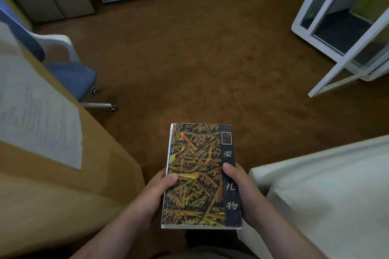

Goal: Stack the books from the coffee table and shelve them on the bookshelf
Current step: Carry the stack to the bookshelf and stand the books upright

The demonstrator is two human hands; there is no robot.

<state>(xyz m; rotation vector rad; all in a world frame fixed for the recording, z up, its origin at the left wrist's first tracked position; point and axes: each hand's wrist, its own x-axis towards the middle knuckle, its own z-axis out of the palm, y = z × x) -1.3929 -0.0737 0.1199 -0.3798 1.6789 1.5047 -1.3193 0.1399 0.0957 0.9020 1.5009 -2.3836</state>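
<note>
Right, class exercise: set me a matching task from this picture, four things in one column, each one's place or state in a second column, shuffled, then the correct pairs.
Things
1. book
2. office chair
3. printed sheet
4. glass door

Places or states
A. standing open, far right
B. lying on the tan desk
C. held by the left hand and the right hand
D. on the brown carpet, blue seat

Pairs: 1-C, 2-D, 3-B, 4-A
</note>
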